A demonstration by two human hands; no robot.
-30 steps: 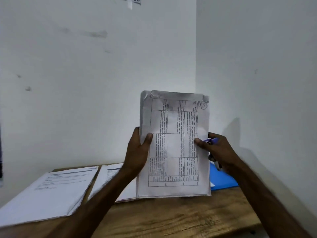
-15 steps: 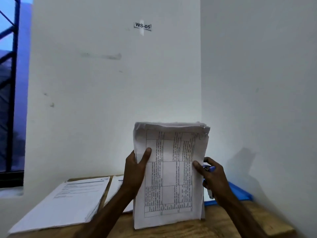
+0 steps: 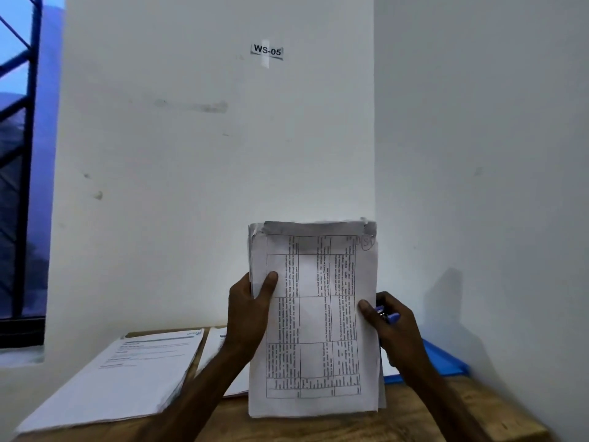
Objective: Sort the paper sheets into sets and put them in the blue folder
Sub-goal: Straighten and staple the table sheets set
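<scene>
Both hands hold paper stack (image 3: 314, 317) upright on table (image 3: 414, 422): left hand (image 3: 248, 311) grips left edge, right hand (image 3: 390, 323) pinches right edge, also holding pen (image 3: 387, 315). Blue folder (image 3: 443, 362) far right.

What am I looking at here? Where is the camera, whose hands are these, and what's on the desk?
There is no machine: a person works with bare hands, and the single picture comes from a camera worn on the head, looking forward and down. The left hand and right hand hold a stack of sheets upright between them, thumbs on the front page, which bears a printed table. The right hand also holds a blue pen. The stack's lower edge is at the wooden table; whether it touches is unclear. On the table lie a paper pile at the left, a second pile partly behind the left arm, and the blue folder at the right, behind the right hand. A label reading WS-05 is stuck on the wall.
</scene>
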